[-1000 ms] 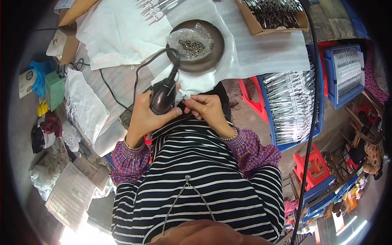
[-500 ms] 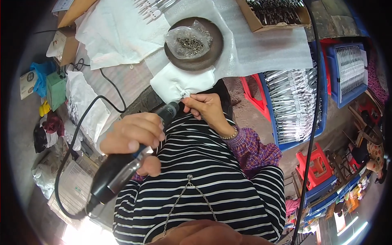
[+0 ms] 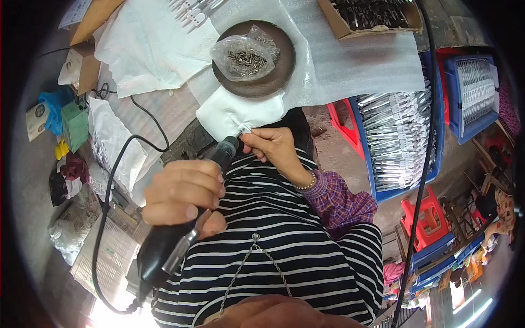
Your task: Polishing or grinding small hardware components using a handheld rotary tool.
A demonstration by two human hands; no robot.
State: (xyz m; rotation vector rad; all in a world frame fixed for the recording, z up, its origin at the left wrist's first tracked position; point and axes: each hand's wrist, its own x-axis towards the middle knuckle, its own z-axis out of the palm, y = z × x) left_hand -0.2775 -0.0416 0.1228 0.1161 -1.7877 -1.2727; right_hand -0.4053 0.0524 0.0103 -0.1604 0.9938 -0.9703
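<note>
A black corded electric screwdriver with a metal lever on its side lies in my left hand, whose fingers wrap round it. Its collar end points up and right, close to the fingers of my right hand. Those fingers pinch a small white and silvery part over a folded white cloth; most of the part is hidden. I cannot tell whether the bit touches it. Beyond the cloth, a round brown plate carries an open plastic bag of small metal pieces that look like screws.
Several white-handled metal pieces lie at the table's far edge. A cardboard box of dark metal parts stands far right. Blue crates of similar pieces sit to the right, near a red stool. The screwdriver's cable loops at left.
My left hand and the screwdriver have shifted slightly right and down, with the tool tilted more steeply. My right hand still pinches the small part. The whole view has shifted a little.
</note>
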